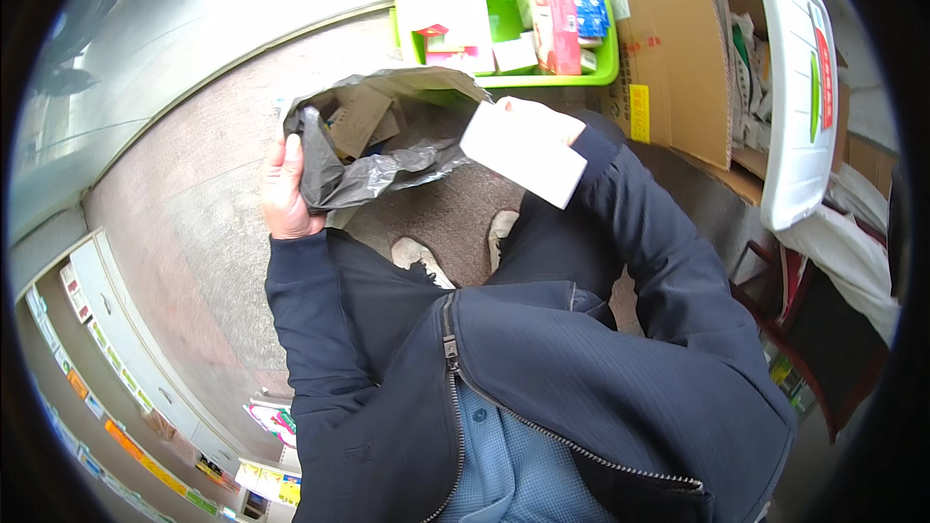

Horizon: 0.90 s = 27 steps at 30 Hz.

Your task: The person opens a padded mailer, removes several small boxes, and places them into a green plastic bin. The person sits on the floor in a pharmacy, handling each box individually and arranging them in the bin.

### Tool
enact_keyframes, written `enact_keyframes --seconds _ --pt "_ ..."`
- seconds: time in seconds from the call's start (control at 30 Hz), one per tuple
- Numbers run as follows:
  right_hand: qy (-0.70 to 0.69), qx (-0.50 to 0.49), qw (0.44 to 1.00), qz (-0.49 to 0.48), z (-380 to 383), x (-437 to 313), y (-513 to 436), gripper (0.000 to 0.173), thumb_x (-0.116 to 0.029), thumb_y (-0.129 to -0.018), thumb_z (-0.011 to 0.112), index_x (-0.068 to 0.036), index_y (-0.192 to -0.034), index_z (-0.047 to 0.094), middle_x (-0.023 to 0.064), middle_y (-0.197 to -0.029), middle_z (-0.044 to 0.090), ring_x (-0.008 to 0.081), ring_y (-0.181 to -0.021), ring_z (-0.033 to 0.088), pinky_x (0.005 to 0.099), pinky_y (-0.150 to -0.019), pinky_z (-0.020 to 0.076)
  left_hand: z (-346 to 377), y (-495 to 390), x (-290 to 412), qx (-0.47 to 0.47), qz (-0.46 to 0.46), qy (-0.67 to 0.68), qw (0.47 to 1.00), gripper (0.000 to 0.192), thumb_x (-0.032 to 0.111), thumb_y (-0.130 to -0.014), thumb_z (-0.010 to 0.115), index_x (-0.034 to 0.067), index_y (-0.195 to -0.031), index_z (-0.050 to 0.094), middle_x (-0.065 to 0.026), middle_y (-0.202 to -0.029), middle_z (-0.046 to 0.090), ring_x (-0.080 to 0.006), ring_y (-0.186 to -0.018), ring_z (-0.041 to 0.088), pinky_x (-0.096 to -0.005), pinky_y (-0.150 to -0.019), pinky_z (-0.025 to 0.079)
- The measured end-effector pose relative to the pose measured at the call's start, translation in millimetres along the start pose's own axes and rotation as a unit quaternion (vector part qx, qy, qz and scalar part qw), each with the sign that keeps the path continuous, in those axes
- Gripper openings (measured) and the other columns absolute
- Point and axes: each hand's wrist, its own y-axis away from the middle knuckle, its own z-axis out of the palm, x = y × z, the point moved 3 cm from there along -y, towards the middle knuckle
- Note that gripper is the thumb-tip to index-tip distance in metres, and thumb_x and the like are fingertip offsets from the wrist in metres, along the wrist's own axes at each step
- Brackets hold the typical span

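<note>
My left hand (287,192) grips the left rim of a dark grey plastic bag (392,174), thumb on the inside. The bag's mouth gapes upward, and pieces of brown cardboard (360,120) show inside it, with other contents hard to make out. Just right of the bag's rim, my right hand (570,129) holds a flat white piece (523,156), a card or flattened carton; glare hides its detail. Most of the fingers on that hand are covered by the white piece or washed out by light.
Beyond the bag sits a bright green plastic bin (508,80) with several product boxes (556,25). A large cardboard carton (665,58) and an upright white lid (795,102) stand to the right. Stocked shelves (138,370) line the lower left. My shoes (418,258) rest on the floor below the bag.
</note>
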Motion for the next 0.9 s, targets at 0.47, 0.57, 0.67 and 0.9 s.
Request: enact_keyframes --seconds 0.47,0.57,0.67,0.9 --pt "0.055 0.112 0.969 -0.213 29.9 -25.0 0.9 0.048 -0.005 -0.092 0.064 0.004 -0.136 0.047 0.0108 -0.130 0.059 0.0169 -0.112 0.062 0.0321 -0.096 0.0520 0.6 0.1 3.0 0.006 0.031 0.000 1.000 0.031 0.009 -0.101 0.053 0.000 -0.130 0.057 -0.0093 -0.119 0.067 -0.0154 -0.102 0.066 -0.0293 -0.090 0.052" --pt "0.068 0.084 0.966 -0.235 30.0 -21.9 4.5 0.051 -0.004 -0.089 0.067 0.001 -0.136 0.048 0.0075 -0.128 0.060 0.0135 -0.107 0.062 0.0277 -0.092 0.0527 0.6 -0.7 2.4 0.007 0.030 -0.002 1.000 0.033 0.010 -0.101 0.053 -0.001 -0.132 0.056 -0.0096 -0.121 0.066 -0.0155 -0.104 0.065 -0.0295 -0.092 0.052" --pt "0.091 0.081 0.954 -0.274 29.2 -20.1 6.8 0.053 -0.004 -0.087 0.070 -0.001 -0.136 0.049 0.0051 -0.127 0.060 0.0114 -0.106 0.062 0.0245 -0.087 0.0536 0.4 -1.2 2.5 0.005 0.029 -0.009 1.000 0.031 0.013 -0.101 0.053 0.001 -0.129 0.057 -0.0096 -0.120 0.066 -0.0170 -0.104 0.065 -0.0315 -0.092 0.051" --pt "0.071 0.104 0.950 -0.287 39.0 -23.2 12.8 0.055 0.000 -0.085 0.071 0.001 -0.136 0.050 0.0074 -0.127 0.060 0.0123 -0.104 0.063 0.0264 -0.088 0.0535 4.3 -2.2 6.2 -0.015 0.030 0.008 0.999 0.035 0.010 -0.101 0.053 -0.001 -0.134 0.054 -0.0107 -0.122 0.065 -0.0168 -0.105 0.065 -0.0305 -0.093 0.051"
